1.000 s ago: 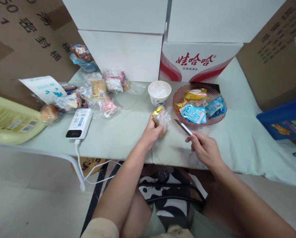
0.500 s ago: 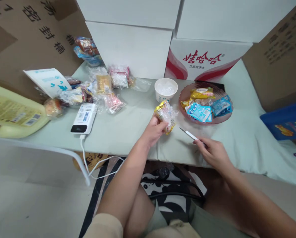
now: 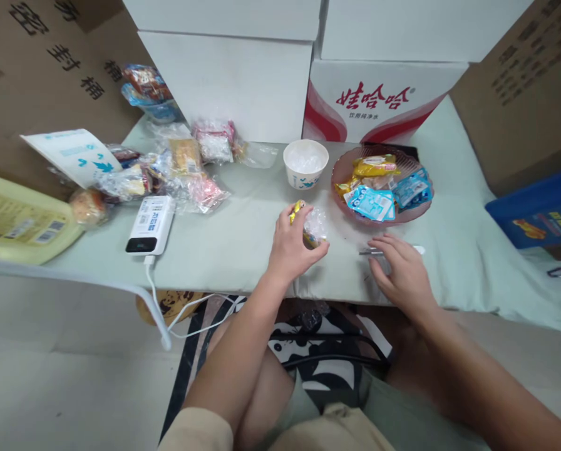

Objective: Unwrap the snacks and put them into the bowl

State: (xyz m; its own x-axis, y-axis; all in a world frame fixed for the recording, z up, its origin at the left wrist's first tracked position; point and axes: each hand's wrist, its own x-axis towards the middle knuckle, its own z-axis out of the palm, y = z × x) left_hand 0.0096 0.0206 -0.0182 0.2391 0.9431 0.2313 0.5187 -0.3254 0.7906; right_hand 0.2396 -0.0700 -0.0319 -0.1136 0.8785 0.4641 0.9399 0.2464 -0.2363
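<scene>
My left hand [image 3: 290, 247] grips a crinkled snack packet [image 3: 314, 224], clear and yellow, between thumb and fingers just above the cloth. The fingers hide part of the packet. To the right, a small knife [image 3: 418, 249] with a white handle and dark, thin blade lies on the cloth. Over it is my right hand [image 3: 400, 266], its fingers stretched out and thumb apart, covering the knife's middle. A paper cup [image 3: 305, 180] with clear plastic inside stands behind the packet. Beside the cup, a pink glass bowl [image 3: 339, 164] holds yellow and blue packets.
Wrapped snacks [image 3: 186, 160] are piled at the back left. A white power bank [image 3: 151, 222] with a cable lies near the front edge, beside a pale yellow jug [image 3: 27, 219]. White cartons [image 3: 224, 88] form a wall behind. A blue package [image 3: 538, 207] stands far right.
My right hand has put the knife down on the cloth and spread its fingers. My left hand has turned over the packet, now holding it lower, closer to the cloth. The view has shifted slightly.
</scene>
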